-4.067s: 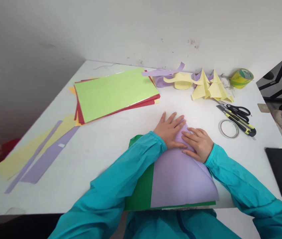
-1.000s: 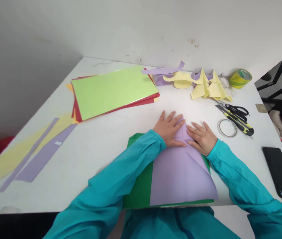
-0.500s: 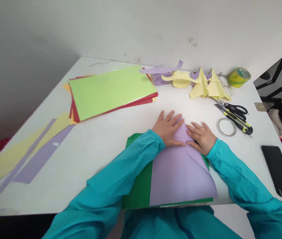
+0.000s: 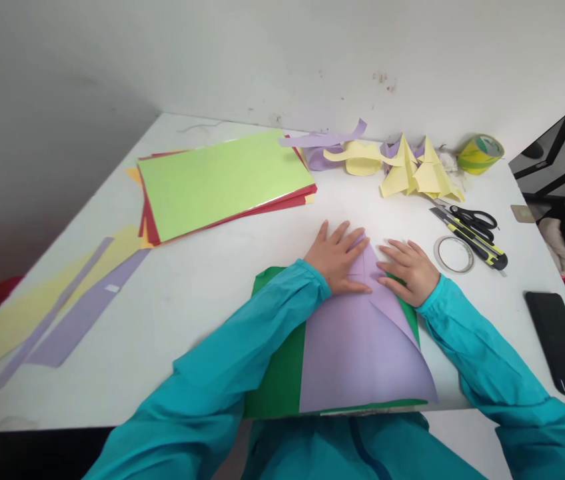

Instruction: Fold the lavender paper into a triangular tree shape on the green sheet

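A sheet of purple paper (image 4: pixel 352 353) lies on a green sheet (image 4: pixel 282 373) at the table's front edge. Its far end is folded to a point, and its right side curls up in a loose flap. My left hand (image 4: pixel 337 259) rests on the folded tip with fingers spread, covering part of it. At the fold's right edge is my right hand (image 4: pixel 409 272), palm down with fingers apart, its fingertips by the purple edge. Neither hand grips anything.
A stack topped by light green paper (image 4: pixel 227 183) lies back left, paper strips (image 4: pixel 87 313) left. Along the wall stand yellow folded paper planes (image 4: pixel 402 170) and a tape roll (image 4: pixel 480 155). Scissors (image 4: pixel 473 219), a utility knife (image 4: pixel 477 247), a tape ring (image 4: pixel 455 255) and a phone (image 4: pixel 560 340) lie right.
My right hand has slid a little to the right, away from the folded tip, uncovering more of the purple edge. My left hand stays in place.
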{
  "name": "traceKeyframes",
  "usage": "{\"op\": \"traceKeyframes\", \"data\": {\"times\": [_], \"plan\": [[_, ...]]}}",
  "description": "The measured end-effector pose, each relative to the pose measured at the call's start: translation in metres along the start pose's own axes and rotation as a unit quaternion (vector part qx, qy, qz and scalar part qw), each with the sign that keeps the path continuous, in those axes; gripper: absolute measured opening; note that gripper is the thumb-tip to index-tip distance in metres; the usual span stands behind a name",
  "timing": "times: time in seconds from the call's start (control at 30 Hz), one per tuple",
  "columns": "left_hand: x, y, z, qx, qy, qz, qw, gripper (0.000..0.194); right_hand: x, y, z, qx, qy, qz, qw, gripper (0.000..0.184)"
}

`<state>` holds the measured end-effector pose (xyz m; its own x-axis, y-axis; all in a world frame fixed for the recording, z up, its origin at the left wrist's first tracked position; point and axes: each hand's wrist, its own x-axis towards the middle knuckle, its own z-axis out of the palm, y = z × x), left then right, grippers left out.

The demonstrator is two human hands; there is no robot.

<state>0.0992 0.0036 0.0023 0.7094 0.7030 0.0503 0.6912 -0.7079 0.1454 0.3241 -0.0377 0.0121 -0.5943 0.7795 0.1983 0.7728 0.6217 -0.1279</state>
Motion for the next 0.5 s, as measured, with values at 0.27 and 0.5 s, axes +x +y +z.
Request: {"op": "traceKeyframes", "data": {"times": [0.27,0.5], "plan": [[0.0,-0.001,0.003,-0.004,0.018,0.005,1.0,0.101,0.023,-0.006,0.006,-0.057,-0.069,0.042,0.995,0.056],[0.0,-0.001,0.001,-0.001,0.009,0.002,1.0,0.101,0.023,-0.007,0.001,-0.085,-0.048,0.01,0.995,0.049]]}}
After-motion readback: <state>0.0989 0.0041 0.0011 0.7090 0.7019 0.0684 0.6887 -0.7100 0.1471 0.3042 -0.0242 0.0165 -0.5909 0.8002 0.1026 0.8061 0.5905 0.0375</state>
